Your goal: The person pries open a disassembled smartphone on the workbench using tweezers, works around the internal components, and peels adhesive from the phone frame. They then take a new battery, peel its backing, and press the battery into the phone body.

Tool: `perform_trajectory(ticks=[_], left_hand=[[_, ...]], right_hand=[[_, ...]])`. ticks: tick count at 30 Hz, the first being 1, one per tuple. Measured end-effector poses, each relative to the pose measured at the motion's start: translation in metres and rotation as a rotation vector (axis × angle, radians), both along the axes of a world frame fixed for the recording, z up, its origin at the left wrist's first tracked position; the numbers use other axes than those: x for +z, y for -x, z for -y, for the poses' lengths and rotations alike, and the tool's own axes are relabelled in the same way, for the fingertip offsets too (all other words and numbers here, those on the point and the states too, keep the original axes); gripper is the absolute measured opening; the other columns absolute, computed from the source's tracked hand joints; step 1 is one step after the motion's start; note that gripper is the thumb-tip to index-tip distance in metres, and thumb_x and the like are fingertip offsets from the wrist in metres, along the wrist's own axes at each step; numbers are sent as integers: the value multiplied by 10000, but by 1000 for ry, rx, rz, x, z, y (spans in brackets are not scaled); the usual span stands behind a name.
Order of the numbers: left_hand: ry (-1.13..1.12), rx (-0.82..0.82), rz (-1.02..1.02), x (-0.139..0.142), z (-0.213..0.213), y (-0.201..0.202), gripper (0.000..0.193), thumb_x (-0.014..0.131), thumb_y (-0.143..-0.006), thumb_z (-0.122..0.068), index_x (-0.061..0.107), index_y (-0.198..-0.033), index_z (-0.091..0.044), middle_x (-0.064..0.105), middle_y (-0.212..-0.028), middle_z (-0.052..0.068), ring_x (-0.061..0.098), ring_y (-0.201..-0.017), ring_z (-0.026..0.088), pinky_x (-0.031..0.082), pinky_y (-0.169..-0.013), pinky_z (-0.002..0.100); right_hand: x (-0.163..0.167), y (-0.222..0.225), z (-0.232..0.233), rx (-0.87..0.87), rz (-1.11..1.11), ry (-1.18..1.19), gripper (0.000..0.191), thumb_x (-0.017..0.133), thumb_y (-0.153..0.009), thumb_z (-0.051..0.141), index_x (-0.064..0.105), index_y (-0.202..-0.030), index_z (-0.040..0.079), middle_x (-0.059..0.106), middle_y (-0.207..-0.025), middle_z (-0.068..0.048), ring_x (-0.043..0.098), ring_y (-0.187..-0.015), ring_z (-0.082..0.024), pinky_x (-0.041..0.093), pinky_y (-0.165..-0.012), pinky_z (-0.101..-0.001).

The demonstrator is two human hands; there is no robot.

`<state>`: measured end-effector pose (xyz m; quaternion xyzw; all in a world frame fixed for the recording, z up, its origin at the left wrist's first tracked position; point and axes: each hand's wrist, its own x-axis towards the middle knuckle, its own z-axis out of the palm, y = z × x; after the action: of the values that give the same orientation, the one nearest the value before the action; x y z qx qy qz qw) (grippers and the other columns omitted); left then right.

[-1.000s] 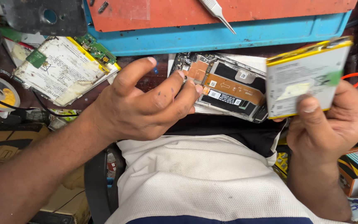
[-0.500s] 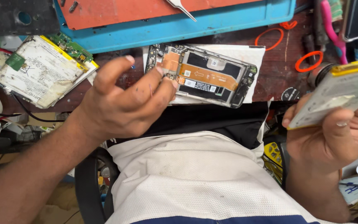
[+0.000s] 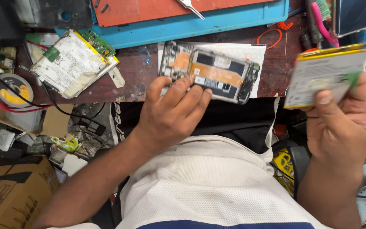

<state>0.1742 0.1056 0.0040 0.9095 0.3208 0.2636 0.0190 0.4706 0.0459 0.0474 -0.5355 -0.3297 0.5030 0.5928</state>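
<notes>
While the left hand (image 3: 172, 112) rests fingers spread on an opened phone (image 3: 210, 72) on the surface (image 3: 132, 78), the right hand (image 3: 344, 116) grips a battery (image 3: 325, 74) raised at the right.

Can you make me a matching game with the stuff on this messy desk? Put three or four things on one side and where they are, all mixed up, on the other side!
Things:
1. Opened phone
2. White battery pack
3. Tweezers
4. Spare battery with green circuit board

Places:
A. lying on the orange mat at the top
B. under the left hand's fingertips
C. lying on the table, far left
D. held up in the right hand

Pairs: 1-B, 2-D, 3-A, 4-C
</notes>
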Motion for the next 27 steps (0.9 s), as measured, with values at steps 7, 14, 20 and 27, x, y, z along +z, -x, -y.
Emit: perform_trajectory(ticks=[7, 14, 20, 27], left_hand=[[-246, 14, -8, -17, 14, 0, 114, 746, -1051, -121, 770, -1131, -42, 667, -1031, 42, 635, -1009, 199, 471, -948, 370], [-393, -43, 47, -26, 10, 5, 91, 768, -957, -66, 779, -988, 19, 721, -951, 92, 703, -934, 222, 540, -885, 325], [-472, -44, 62, -36, 10, 4, 61, 785, -933, -62, 800, -962, -10, 690, -885, 56, 652, -856, 176, 503, -808, 305], [-448, -28, 38, -36, 11, 5, 109, 749, -987, -80, 792, -1069, -22, 719, -1004, 54, 673, -954, 174, 506, -845, 299]], right_hand=[[-1, 20, -18, 233, 130, 188, 524, 646, -958, -70, 507, -1462, -107, 619, -1248, -130, 647, -1111, -151, 541, -993, -285], [-15, 40, -30, 376, 264, 294, 308, 625, -1048, 22, 685, -1346, -22, 603, -1049, -13, 536, -851, -48, 435, -721, -184], [-15, 57, -35, 391, 600, 191, 302, 670, -1029, 6, 701, -1329, -4, 596, -1032, 8, 506, -799, -24, 415, -667, -176], [-17, 74, -42, 262, 595, 141, 299, 738, -1000, 0, 673, -1293, 12, 707, -1214, -38, 570, -782, -1, 489, -678, -156]])
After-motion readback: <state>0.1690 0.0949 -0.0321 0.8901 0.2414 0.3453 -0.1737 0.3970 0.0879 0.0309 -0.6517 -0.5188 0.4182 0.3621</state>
